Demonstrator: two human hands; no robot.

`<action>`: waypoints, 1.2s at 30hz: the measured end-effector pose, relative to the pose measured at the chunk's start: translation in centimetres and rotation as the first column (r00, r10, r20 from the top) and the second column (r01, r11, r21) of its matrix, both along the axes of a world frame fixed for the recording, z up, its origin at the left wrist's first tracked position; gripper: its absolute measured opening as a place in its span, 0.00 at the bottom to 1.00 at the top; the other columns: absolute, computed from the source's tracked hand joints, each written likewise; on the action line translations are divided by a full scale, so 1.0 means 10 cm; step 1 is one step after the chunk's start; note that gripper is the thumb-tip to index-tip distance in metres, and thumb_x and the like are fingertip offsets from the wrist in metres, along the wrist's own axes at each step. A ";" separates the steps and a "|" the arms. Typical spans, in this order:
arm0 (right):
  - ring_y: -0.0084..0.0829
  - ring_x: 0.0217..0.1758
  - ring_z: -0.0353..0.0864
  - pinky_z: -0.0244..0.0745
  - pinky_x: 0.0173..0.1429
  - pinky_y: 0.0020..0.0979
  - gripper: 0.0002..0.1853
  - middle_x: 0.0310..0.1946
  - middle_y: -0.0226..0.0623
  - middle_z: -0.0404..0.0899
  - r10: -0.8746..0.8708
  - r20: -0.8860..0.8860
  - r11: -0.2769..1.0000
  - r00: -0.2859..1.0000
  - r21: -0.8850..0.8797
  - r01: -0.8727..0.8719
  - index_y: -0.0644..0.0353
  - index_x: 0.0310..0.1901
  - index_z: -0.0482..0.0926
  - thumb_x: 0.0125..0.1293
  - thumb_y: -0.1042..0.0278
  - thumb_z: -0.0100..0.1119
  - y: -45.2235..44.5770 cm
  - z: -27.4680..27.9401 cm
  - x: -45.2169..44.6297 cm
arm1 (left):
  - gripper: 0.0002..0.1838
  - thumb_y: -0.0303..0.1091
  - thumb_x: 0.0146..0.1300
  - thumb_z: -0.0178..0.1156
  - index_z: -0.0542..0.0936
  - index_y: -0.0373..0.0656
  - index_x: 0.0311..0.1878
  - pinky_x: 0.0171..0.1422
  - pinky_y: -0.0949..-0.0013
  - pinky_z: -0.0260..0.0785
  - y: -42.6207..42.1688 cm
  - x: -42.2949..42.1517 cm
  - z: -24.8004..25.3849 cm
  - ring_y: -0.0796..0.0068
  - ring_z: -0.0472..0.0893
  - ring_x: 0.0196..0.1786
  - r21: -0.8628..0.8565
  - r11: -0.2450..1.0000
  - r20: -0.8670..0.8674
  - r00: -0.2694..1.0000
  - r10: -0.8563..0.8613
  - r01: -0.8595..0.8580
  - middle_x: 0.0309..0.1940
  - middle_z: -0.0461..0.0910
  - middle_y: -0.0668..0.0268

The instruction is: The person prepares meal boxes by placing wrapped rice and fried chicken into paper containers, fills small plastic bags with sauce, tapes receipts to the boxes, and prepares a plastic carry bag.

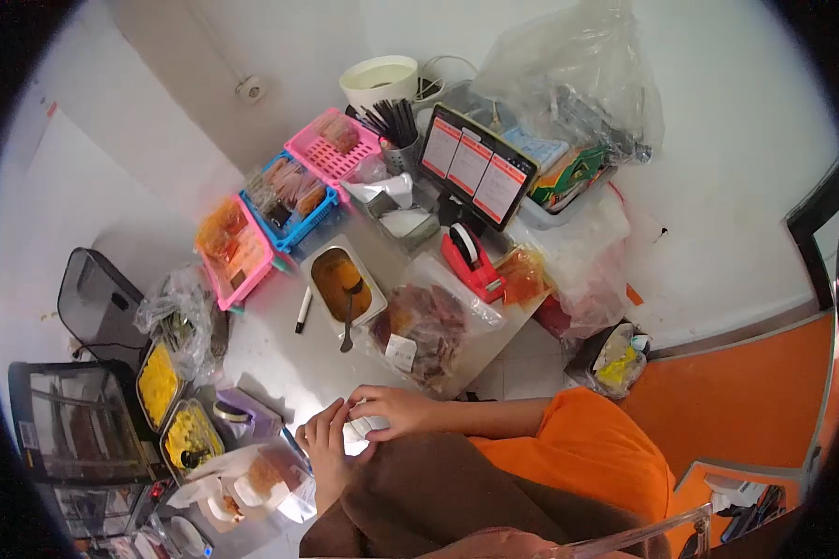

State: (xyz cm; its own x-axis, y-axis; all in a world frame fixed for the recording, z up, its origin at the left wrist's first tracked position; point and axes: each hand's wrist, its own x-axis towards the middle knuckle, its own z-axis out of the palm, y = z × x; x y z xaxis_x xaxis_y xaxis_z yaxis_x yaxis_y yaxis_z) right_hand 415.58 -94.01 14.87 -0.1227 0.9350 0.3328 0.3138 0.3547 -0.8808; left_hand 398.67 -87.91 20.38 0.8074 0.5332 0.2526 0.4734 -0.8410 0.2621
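My left hand (324,450) and my right hand (389,413) meet at the table's near edge, close to my brown apron (401,494). Between them is a small white item (362,428), too little of it showing to name. The fingers of both hands are bent around it. Beyond them on the table, a clear plastic bag (429,326) with dark reddish contents lies with a white label on it. A metal tray (375,300) of orange-brown sauce stands further off, a dark spoon (348,321) resting in it. A marker (304,309) lies to its left.
Pink (226,279) and blue baskets (322,216) of packets line the wall side. At the back stand a tablet (475,168), a red tape dispenser (471,265) and a holder of black sticks (399,154). Containers of yellow food (161,384) sit at left.
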 end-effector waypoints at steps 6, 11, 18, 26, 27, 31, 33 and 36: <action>0.37 0.48 0.72 0.69 0.51 0.32 0.14 0.47 0.39 0.69 -0.092 -0.091 0.995 0.992 0.038 0.096 0.59 0.44 0.78 0.55 0.69 0.64 0.21 -0.01 0.18 | 0.34 0.39 0.35 0.72 0.74 0.43 0.50 0.57 0.57 0.54 0.40 0.19 -0.01 0.66 0.73 0.45 0.040 0.993 0.081 0.990 -0.112 0.109 0.41 0.76 0.66; 0.39 0.50 0.71 0.67 0.54 0.34 0.18 0.48 0.39 0.69 -0.151 -0.073 0.989 0.986 -0.012 0.151 0.56 0.45 0.79 0.49 0.67 0.67 0.24 0.04 0.20 | 0.35 0.39 0.35 0.72 0.74 0.42 0.51 0.59 0.54 0.54 0.57 0.29 0.00 0.65 0.74 0.45 0.008 0.977 0.023 0.977 -0.212 0.212 0.40 0.76 0.65; 0.37 0.50 0.72 0.70 0.53 0.34 0.24 0.52 0.40 0.65 -0.361 0.085 0.933 0.929 0.026 0.360 0.54 0.47 0.77 0.44 0.69 0.70 0.11 0.13 -0.04 | 0.41 0.39 0.34 0.73 0.70 0.42 0.57 0.64 0.50 0.51 0.61 0.11 -0.08 0.65 0.72 0.51 0.043 0.949 0.106 0.943 -0.315 0.312 0.46 0.74 0.64; 0.38 0.55 0.68 0.68 0.55 0.35 0.21 0.53 0.41 0.64 -0.339 0.056 0.941 0.939 0.028 0.337 0.54 0.48 0.76 0.50 0.68 0.67 0.06 0.16 -0.47 | 0.38 0.38 0.33 0.73 0.72 0.45 0.54 0.67 0.50 0.49 0.58 -0.26 -0.01 0.67 0.74 0.50 0.052 0.949 0.097 0.944 -0.316 0.312 0.47 0.75 0.66; 0.38 0.55 0.68 0.68 0.55 0.35 0.20 0.53 0.41 0.64 -0.350 0.063 0.936 0.935 0.060 0.347 0.55 0.48 0.76 0.51 0.68 0.67 0.04 0.17 -0.52 | 0.37 0.38 0.33 0.73 0.72 0.45 0.53 0.67 0.50 0.49 0.56 -0.32 -0.01 0.67 0.74 0.50 0.040 0.947 0.109 0.940 -0.323 0.320 0.46 0.75 0.67; 0.35 0.51 0.70 0.70 0.52 0.33 0.16 0.50 0.38 0.66 -0.425 0.002 0.904 0.905 0.059 0.424 0.56 0.47 0.76 0.56 0.68 0.63 -0.25 0.20 -0.75 | 0.34 0.37 0.35 0.73 0.73 0.46 0.50 0.66 0.50 0.50 0.48 -0.47 -0.07 0.66 0.75 0.49 -0.005 0.917 0.164 0.905 -0.392 0.398 0.45 0.76 0.67; 0.33 0.47 0.72 0.72 0.49 0.31 0.14 0.48 0.38 0.67 -0.517 -0.027 0.856 0.855 0.009 0.518 0.55 0.47 0.77 0.58 0.69 0.62 -0.51 0.25 -0.84 | 0.32 0.37 0.37 0.73 0.73 0.46 0.50 0.63 0.51 0.54 0.41 -0.44 -0.09 0.65 0.75 0.49 -0.042 0.871 0.184 0.861 -0.474 0.489 0.44 0.76 0.66; 0.31 0.41 0.74 0.73 0.42 0.28 0.11 0.41 0.37 0.70 -0.707 -0.032 0.706 0.707 -0.089 0.702 0.58 0.44 0.77 0.59 0.72 0.60 -0.94 0.20 -1.02 | 0.33 0.39 0.36 0.73 0.73 0.46 0.49 0.65 0.50 0.53 0.28 -0.33 -0.21 0.66 0.74 0.49 -0.141 0.753 0.278 0.755 -0.594 0.643 0.44 0.76 0.65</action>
